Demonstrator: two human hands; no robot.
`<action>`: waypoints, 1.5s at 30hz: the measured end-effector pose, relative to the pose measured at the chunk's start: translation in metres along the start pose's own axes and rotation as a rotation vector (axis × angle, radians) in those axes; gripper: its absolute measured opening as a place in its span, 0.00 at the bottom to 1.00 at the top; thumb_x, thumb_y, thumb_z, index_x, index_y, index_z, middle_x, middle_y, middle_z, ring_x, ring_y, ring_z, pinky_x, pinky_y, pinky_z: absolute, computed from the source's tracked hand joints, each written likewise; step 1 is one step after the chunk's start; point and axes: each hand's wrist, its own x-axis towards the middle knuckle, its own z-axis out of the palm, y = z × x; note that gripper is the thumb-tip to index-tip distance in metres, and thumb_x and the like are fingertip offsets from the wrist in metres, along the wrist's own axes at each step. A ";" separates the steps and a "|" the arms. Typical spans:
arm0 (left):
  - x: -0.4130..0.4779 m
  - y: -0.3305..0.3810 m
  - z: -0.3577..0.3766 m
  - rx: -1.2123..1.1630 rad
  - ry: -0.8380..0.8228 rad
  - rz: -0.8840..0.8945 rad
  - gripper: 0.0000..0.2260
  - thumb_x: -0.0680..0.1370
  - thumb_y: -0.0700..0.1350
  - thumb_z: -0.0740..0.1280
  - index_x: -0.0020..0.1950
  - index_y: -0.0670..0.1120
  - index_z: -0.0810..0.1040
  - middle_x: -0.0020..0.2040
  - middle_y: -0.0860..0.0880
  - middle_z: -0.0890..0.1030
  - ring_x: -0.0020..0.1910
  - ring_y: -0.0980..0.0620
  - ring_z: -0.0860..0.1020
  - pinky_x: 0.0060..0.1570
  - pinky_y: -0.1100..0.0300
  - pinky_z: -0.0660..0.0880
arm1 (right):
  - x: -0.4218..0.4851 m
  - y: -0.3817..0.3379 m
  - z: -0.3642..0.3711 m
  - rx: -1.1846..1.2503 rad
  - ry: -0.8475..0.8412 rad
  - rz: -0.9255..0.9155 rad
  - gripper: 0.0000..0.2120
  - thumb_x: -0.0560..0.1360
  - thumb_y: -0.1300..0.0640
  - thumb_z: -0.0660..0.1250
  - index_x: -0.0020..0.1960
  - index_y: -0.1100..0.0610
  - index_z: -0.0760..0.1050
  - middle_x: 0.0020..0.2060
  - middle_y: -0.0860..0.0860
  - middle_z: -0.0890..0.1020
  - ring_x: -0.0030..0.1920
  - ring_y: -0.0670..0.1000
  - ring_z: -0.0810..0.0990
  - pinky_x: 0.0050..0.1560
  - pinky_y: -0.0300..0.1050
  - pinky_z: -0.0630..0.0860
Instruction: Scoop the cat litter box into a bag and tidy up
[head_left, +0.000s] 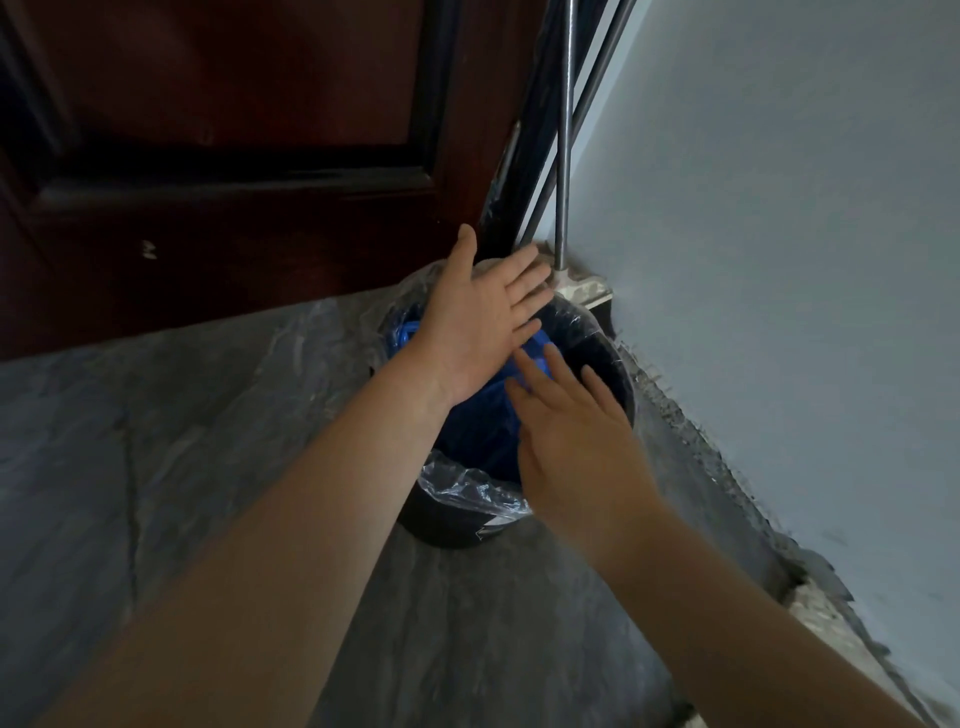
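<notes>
A black round trash bin (452, 525) stands on the floor in the corner, lined with a clear plastic liner (467, 488) folded over its rim. A blue bag (478, 436) lies inside the bin. My left hand (478, 322) is flat above the bin's far side, fingers spread, holding nothing. Over the bin's near right side hovers my right hand (576, 441), also flat with fingers apart and empty. Both hands cover part of the blue bag.
A dark red wooden door (234, 156) stands behind the bin. Metal poles (563, 156) lean in the corner against the pale wall (779, 260). The floor (182, 441) is grey stone with a rough edge along the wall.
</notes>
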 end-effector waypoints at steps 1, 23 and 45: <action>0.000 -0.001 0.001 -0.012 -0.005 -0.009 0.33 0.79 0.65 0.40 0.76 0.47 0.56 0.75 0.45 0.61 0.74 0.48 0.60 0.70 0.51 0.56 | -0.002 0.000 -0.002 0.025 0.039 0.031 0.29 0.78 0.57 0.55 0.77 0.56 0.52 0.77 0.52 0.50 0.76 0.52 0.44 0.75 0.50 0.42; -0.006 -0.016 -0.003 -0.087 0.249 0.031 0.29 0.80 0.63 0.46 0.71 0.47 0.68 0.71 0.44 0.70 0.68 0.46 0.70 0.66 0.46 0.66 | -0.001 0.010 0.005 0.280 0.101 0.059 0.30 0.78 0.56 0.55 0.77 0.54 0.50 0.77 0.51 0.50 0.76 0.50 0.50 0.75 0.48 0.54; -0.073 0.125 0.150 -0.598 0.589 -0.186 0.28 0.81 0.61 0.48 0.71 0.44 0.67 0.70 0.42 0.70 0.69 0.40 0.66 0.62 0.42 0.62 | -0.009 0.016 -0.191 0.313 -0.360 -0.195 0.49 0.73 0.63 0.65 0.74 0.46 0.28 0.73 0.44 0.31 0.75 0.48 0.33 0.76 0.52 0.44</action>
